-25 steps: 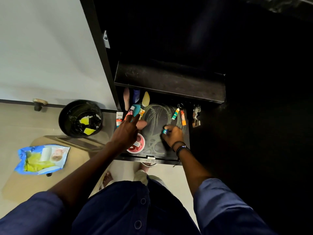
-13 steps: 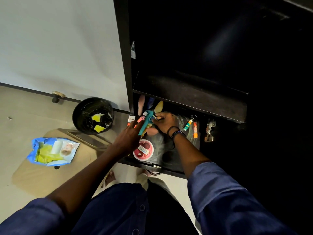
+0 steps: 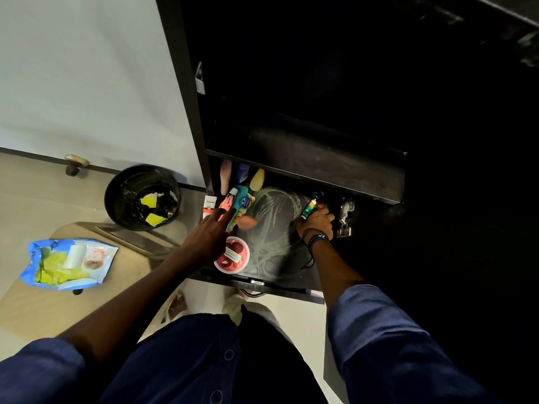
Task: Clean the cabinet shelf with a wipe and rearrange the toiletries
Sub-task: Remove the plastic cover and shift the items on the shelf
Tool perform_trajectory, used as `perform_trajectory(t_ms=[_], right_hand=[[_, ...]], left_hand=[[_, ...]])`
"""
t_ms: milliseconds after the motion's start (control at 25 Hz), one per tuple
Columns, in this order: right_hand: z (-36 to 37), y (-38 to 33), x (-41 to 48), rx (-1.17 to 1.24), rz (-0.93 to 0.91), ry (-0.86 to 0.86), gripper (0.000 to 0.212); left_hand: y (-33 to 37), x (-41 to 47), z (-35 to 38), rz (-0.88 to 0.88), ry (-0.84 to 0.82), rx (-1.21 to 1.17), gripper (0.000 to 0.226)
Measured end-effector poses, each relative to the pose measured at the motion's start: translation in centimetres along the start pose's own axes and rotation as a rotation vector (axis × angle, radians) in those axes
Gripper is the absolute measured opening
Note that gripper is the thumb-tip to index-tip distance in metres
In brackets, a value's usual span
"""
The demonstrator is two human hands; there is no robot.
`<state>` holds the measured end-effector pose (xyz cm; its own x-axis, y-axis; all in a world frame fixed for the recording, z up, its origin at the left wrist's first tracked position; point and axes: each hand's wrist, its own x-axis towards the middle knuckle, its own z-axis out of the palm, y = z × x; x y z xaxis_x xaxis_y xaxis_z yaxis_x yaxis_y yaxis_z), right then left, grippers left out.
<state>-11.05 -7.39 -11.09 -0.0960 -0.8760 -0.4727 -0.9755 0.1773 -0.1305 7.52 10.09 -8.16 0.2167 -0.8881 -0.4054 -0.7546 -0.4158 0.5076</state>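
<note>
A black bin [image 3: 143, 196] with yellow scraps stands left of the cabinet [image 3: 186, 112], and the blue wipe pack [image 3: 67, 263] lies on a wooden board [image 3: 35, 310] (well apart from both hands). The upper shelf [image 3: 306, 164] overhangs the back of the lower shelf [image 3: 274, 223], whose streaked middle shows between the hands. A red tin [image 3: 233, 255] sits near the front edge, just beside the left hand [image 3: 210, 237], whose fingers stretch along a teal comb [image 3: 237, 199]; I cannot tell whether it grips. The right hand [image 3: 316, 225] curls round a small green tube [image 3: 309, 208] near a metal hinge [image 3: 345, 217].
</note>
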Motion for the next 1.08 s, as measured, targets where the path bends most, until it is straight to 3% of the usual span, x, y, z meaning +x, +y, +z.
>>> perform_trajectory(t_ms=[240, 360, 520, 680, 800, 920, 1080], right_hand=[[-0.1, -0.5, 1.0, 0.030, -0.040, -0.098, 0.076], [-0.1, -0.6, 1.3, 0.017, -0.105, -0.089, 0.059], [-0.4, -0.9, 1.8, 0.265, 0.032, -0.072, 0.034], [-0.2, -2.9, 2.5, 0.404, 0.100, -0.095, 0.046], [1.6, -3.5, 4.1, 0.287, -0.005, -0.135, 0.045], [5.4, -2.9, 8.3, 0.183, -0.053, -0.214, 0.026], [2.2, -3.6, 4.4, 0.182, -0.069, -0.329, 0.022]], left_hand=[[-0.6, -0.9, 0.0, -0.023, 0.015, -0.001, 0.073], [-0.9, -1.3, 0.1, -0.030, 0.003, 0.000, 0.073], [-0.7, -1.4, -0.1, -0.049, -0.001, -0.003, 0.075], [-0.4, -1.2, -0.3, -0.054, 0.015, -0.009, 0.072], [-0.4, -1.3, -0.3, -0.052, 0.006, 0.000, 0.073], [-0.9, -1.5, -0.3, -0.038, 0.020, 0.002, 0.072], [-2.0, -2.2, -0.3, -0.029, 0.006, -0.008, 0.067]])
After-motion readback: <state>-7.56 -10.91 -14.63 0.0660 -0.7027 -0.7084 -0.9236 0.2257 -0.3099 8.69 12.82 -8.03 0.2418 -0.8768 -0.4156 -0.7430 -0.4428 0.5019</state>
